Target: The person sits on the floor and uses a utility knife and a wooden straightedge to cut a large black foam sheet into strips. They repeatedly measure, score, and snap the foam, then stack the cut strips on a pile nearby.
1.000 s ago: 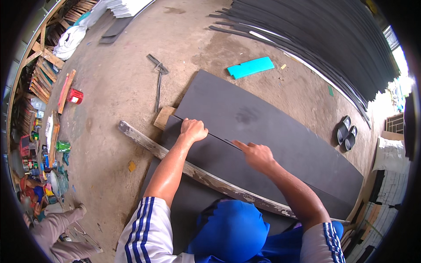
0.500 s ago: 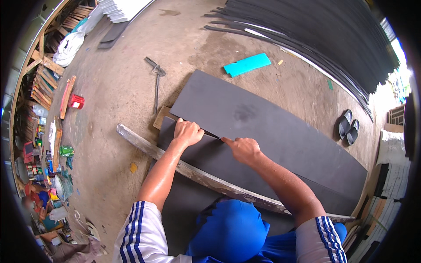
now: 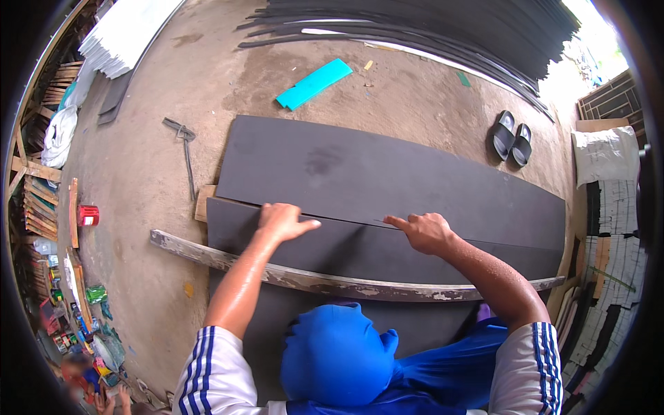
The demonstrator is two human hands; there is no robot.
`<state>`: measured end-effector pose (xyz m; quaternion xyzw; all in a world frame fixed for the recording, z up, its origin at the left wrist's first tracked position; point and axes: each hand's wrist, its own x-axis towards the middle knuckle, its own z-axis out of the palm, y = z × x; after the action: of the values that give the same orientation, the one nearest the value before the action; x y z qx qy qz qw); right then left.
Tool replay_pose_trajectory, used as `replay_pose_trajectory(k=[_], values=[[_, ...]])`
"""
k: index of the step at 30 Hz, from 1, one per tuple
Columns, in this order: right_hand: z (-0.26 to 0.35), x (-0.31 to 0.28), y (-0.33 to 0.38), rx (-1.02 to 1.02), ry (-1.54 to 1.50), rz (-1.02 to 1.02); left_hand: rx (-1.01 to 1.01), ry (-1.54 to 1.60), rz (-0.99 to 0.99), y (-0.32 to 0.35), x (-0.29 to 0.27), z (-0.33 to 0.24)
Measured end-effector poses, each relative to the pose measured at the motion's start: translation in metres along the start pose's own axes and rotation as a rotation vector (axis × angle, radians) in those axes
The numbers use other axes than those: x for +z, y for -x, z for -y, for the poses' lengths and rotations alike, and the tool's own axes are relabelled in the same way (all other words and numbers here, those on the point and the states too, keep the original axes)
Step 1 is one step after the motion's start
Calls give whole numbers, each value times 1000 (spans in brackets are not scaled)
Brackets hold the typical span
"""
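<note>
Pressing the open left hand (image 3: 282,223) flat on the dark board (image 3: 387,173), the closed right hand (image 3: 425,232) seems to cut along its seam, so the next move needs a steady pull beside the left hand.

Both hands (image 3: 283,221) (image 3: 425,232) prob. pressing dark sheet (image 3: 387,173).

Bare concrete floor (image 3: 159,159); dark sheets stacked (image 3: 443,24) behind; daylight from the right

The wide dark grey flat sheet (image 3: 387,173) lies bare beyond the hands, while the weathered wooden plank (image 3: 332,282) crosses the near side.
</note>
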<state>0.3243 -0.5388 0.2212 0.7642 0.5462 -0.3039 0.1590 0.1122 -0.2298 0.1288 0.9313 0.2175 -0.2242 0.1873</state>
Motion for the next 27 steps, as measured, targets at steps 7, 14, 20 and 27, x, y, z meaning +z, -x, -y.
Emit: replay_pose_trajectory(k=[7,14,20,27], values=[[18,1,-15,-78,-14,-41,137,94,-178,-3,53,-79],[16,-3,-20,-110,35,56,197,141,-324,2,60,-71],[-8,18,-7,-124,18,37,173,144,-276,5,54,-76],[-69,42,36,-116,64,103,147,142,-273,13,51,-72]])
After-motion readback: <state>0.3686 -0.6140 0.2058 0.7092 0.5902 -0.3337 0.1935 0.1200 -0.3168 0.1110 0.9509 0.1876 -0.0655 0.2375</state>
